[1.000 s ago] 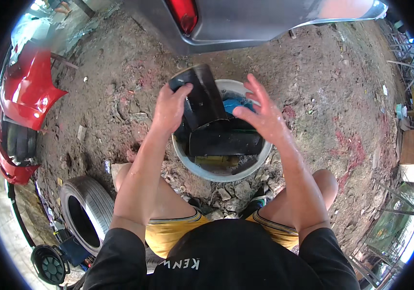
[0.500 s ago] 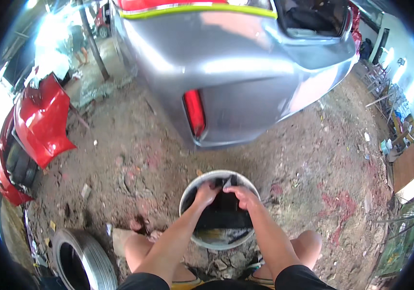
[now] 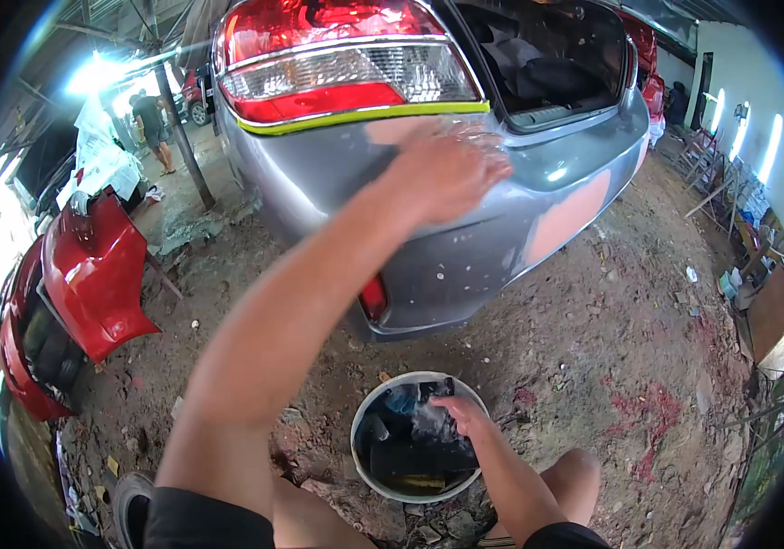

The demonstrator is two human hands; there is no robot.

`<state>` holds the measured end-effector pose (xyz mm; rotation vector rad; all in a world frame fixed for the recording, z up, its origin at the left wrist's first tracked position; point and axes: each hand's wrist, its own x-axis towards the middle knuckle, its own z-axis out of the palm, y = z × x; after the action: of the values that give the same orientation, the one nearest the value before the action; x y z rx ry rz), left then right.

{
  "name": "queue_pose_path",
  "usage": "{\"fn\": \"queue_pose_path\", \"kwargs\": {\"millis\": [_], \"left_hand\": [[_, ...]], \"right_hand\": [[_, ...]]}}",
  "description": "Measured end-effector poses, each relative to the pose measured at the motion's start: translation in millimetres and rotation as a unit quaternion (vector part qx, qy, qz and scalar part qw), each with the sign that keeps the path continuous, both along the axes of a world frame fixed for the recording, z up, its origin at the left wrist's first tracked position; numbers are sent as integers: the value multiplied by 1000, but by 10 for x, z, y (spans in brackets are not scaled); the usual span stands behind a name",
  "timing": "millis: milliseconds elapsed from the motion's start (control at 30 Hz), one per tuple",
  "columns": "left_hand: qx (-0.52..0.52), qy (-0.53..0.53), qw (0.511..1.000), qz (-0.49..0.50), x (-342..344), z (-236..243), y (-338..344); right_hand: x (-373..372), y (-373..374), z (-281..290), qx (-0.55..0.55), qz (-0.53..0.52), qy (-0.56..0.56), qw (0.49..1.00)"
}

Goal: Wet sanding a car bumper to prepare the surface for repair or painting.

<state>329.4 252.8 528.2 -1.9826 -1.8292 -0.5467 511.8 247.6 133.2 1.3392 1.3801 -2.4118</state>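
Your left hand (image 3: 447, 169) has left the bucket and now lies flat, fingers spread, on the grey rear bumper (image 3: 465, 229) of the car, just below the strip of yellow-green masking tape (image 3: 365, 117) under the red tail light (image 3: 337, 55); half a second ago both hands were down in the white bucket (image 3: 418, 437) and the bumper stood well apart from them. Your right hand (image 3: 459, 416) stays at the bucket, its fingers curled over the dark sheets (image 3: 415, 453) that lie in the wet inside (whether it pinches one or only rests on them cannot be told, as spray blurs the fingertips). Judged from this, the work has shifted from wetting at the bucket to the panel itself: the palm sits on a dull, rubbed patch, with a bare pinkish patch (image 3: 561, 215) further right on the same bumper. The bucket stands on the dirt floor (image 3: 593, 366) between your knees, just beneath the bumper's lower edge. As for packages, labels and signs, little shows: no sign or label on the car's rear is legible, the open boot (image 3: 547, 64) holds dark shapes too dim to name, and small cartons or tins in mixed colours crowd the right rim beside a wooden bench (image 3: 772, 316), too small to tell apart. A detached red bumper (image 3: 90, 274) leans at the left, and a person (image 3: 150, 123) stands far off in the glare.
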Motion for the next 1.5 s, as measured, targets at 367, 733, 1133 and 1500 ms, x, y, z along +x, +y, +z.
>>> {"fn": "queue_pose_path", "kwargs": {"millis": [367,733,1133,1500], "left_hand": [[152,77,975,140,-274,-481,-878],[-216,-310,903,204,50,-3758,-1653],[-320,-278,867,262,18,-3835,-1661],[-346,-284,835,320,154,-3732,-1533]], "right_hand": [[-455,812,3642,843,-102,245,469],[-1084,876,3654,866,-38,231,442],[-1399,410,3718,908,-21,238,343],[-1174,893,3853,861,-22,224,455]]}}
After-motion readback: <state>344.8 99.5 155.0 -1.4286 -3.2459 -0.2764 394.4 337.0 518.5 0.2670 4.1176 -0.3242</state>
